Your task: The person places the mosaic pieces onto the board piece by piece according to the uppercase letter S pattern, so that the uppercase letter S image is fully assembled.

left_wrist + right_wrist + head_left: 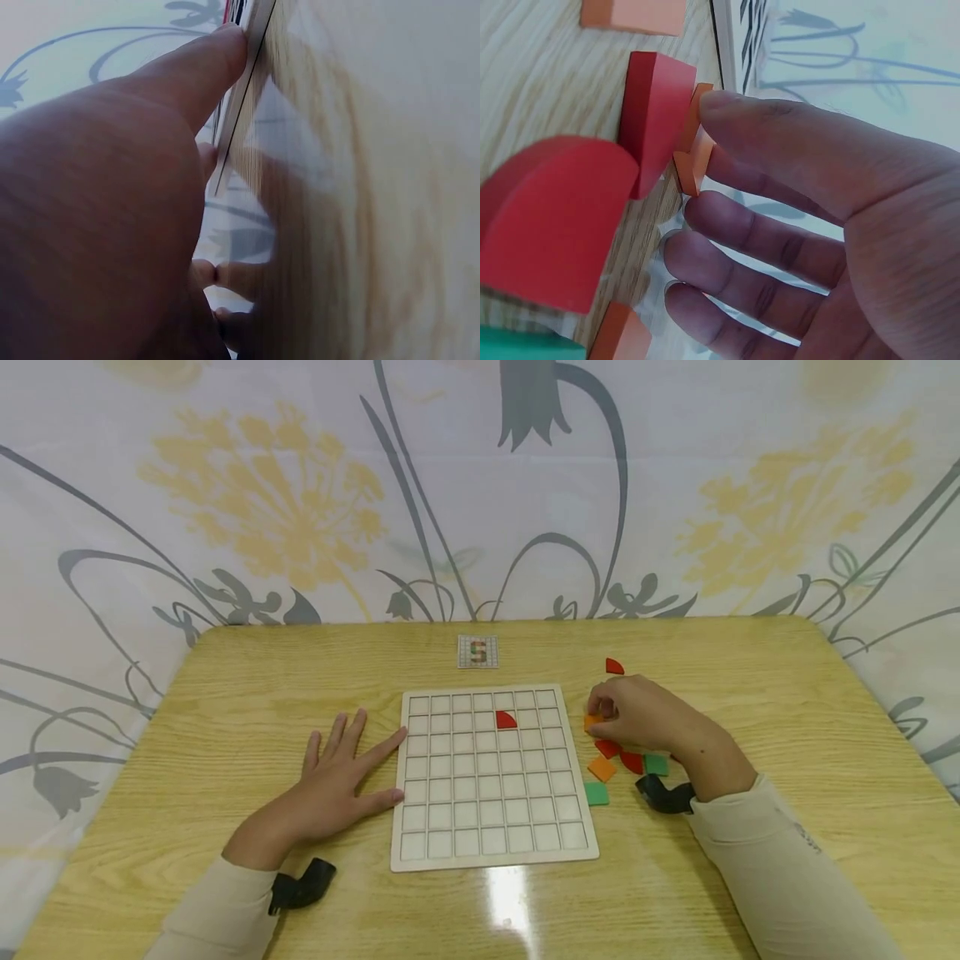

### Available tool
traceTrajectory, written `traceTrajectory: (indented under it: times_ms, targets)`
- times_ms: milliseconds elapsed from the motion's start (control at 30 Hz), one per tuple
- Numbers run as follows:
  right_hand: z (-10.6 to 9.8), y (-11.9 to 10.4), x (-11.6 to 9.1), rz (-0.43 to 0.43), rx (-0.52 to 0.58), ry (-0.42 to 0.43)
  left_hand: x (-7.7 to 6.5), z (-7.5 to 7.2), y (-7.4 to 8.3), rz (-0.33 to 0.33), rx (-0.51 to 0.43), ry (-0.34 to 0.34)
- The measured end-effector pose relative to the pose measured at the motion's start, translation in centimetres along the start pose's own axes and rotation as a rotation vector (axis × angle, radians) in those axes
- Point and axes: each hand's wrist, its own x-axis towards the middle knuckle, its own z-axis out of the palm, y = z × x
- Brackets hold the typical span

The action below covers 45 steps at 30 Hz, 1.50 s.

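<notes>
A pale grid board [489,764] lies on the table, with one red quarter-circle tile [506,720] in a cell of its second row. My left hand [330,789] is spread flat at the board's left side; thumb and index finger touch its edge. Right of the board, my right hand [645,714] pinches an orange square tile [593,722] between thumb and fingers. Close by the thumb in the right wrist view are a red tile [652,120] standing out nearest it and a larger red quarter-circle tile [555,225]. How far the orange tile is lifted I cannot tell.
Beyond the board lies a small pattern card [478,652]. Around my right hand are another orange tile [602,768], a green tile [656,765], a second green tile [597,793] against the board's edge, and a red tile [614,666] farther back. A patterned curtain [480,485] hangs behind.
</notes>
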Motion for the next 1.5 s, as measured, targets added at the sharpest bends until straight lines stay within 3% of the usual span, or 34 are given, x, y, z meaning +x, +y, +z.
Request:
traceTrajectory:
  times_ms: [533,867,1233,1500]
  targets:
    - [0.0,-0.3,0.1,0.027,0.01,0.002,0.0,0.0,0.0,0.002,-0.004,0.0]
    - [-0.3,-0.5,-0.2,-0.001,-0.003,0.046,0.0,0.1,-0.1,0.001,-0.01,0.005]
    - [-0.1,-3.6,0.8,-0.041,-0.04,0.208,-0.1,0.1,0.0,0.01,-0.001,0.019]
    - [0.0,-6.0,2.3,-0.067,-0.038,0.262,-0.1,0.4,-0.2,0.011,-0.006,0.026]
